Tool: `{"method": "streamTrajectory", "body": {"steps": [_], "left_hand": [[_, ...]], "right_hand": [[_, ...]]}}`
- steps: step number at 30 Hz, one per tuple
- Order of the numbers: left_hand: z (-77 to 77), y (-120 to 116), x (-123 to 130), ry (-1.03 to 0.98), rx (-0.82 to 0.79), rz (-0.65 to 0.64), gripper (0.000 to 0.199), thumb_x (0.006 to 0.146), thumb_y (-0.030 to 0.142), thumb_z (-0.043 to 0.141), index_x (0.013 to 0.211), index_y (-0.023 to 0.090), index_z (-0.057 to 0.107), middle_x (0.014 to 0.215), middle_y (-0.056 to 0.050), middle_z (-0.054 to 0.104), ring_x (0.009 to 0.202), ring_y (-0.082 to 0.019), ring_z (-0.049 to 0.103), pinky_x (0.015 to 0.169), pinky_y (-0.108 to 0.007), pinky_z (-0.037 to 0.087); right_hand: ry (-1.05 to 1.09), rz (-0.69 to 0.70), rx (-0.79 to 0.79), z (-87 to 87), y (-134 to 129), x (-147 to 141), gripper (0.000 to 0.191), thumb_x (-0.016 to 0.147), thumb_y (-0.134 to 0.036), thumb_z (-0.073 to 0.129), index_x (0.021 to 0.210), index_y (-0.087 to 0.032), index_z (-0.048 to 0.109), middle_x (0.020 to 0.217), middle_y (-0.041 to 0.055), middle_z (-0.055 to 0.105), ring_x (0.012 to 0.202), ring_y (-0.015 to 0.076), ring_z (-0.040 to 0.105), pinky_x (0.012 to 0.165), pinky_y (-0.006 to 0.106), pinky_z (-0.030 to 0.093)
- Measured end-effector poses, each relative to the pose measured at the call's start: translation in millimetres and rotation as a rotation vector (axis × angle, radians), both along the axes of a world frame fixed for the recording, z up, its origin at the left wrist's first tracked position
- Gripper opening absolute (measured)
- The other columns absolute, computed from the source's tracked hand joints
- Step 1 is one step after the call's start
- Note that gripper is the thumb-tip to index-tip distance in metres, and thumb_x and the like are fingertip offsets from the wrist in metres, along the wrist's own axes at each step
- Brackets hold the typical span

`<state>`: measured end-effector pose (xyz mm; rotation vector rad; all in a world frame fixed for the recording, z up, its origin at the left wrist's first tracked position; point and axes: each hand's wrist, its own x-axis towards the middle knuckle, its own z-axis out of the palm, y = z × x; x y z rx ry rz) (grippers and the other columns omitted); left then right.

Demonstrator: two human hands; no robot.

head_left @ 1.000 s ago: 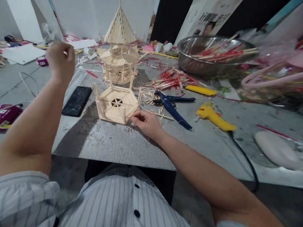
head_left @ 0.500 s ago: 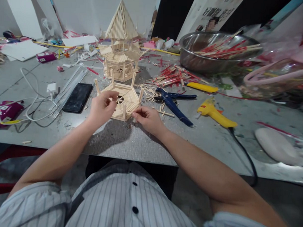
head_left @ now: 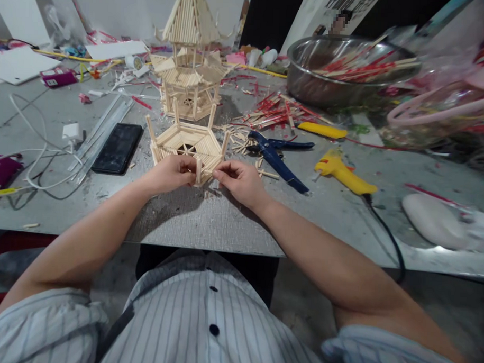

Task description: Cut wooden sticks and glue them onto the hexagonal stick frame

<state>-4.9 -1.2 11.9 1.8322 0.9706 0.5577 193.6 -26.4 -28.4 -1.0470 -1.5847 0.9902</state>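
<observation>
A hexagonal base of thin wooden sticks [head_left: 188, 140] with upright posts at its corners lies on the grey table [head_left: 224, 223]. My left hand [head_left: 176, 173] is closed at the base's front, its fingertips at the front post [head_left: 198, 171]. At the front right edge my right hand [head_left: 240, 181] pinches with thumb and forefinger; whatever is between them is too small to make out. Behind the base stands a wooden stick pagoda [head_left: 190, 68] with a pointed roof.
Blue pliers [head_left: 280, 161], a yellow glue gun [head_left: 341, 172] and a yellow-handled knife [head_left: 322, 130] lie right. A metal bowl [head_left: 332, 92] holds sticks. Left are a black phone [head_left: 117, 148], a white charger [head_left: 72, 131] and cables. Loose red-marked sticks [head_left: 268, 111] lie behind the pliers.
My left hand has moved right and down from over the base to its front post. My right hand stays at the front right edge. The view has shifted slightly.
</observation>
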Motion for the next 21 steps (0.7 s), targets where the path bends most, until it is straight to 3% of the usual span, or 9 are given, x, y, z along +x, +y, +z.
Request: {"method": "streamTrajectory", "body": {"steps": [5, 21], "left_hand": [[-3.8, -0.1, 0.8, 0.017, -0.034, -0.071, 0.01, 0.074, 0.019, 0.057, 0.079, 0.018, 0.065, 0.069, 0.0, 0.064, 0.062, -0.01, 0.059, 0.063, -0.025, 0.051], [-10.9, -1.3, 4.1, -0.017, 0.004, -0.018, 0.005, 0.078, 0.018, 0.06, 0.076, 0.017, 0.063, 0.069, -0.001, 0.063, 0.06, -0.01, 0.059, 0.061, -0.025, 0.05]], "right_hand": [[-0.009, -0.008, -0.01, -0.6, 0.0, 1.1, 0.026, 0.072, -0.044, 0.068, 0.075, -0.018, 0.065, 0.067, 0.0, 0.063, 0.058, 0.0103, 0.053, 0.056, 0.027, 0.044], [-0.038, -0.001, -0.004, -1.7, -1.4, -0.2, 0.018, 0.074, -0.036, 0.065, 0.075, -0.018, 0.064, 0.067, 0.0004, 0.063, 0.062, 0.0117, 0.055, 0.058, 0.027, 0.044]]}}
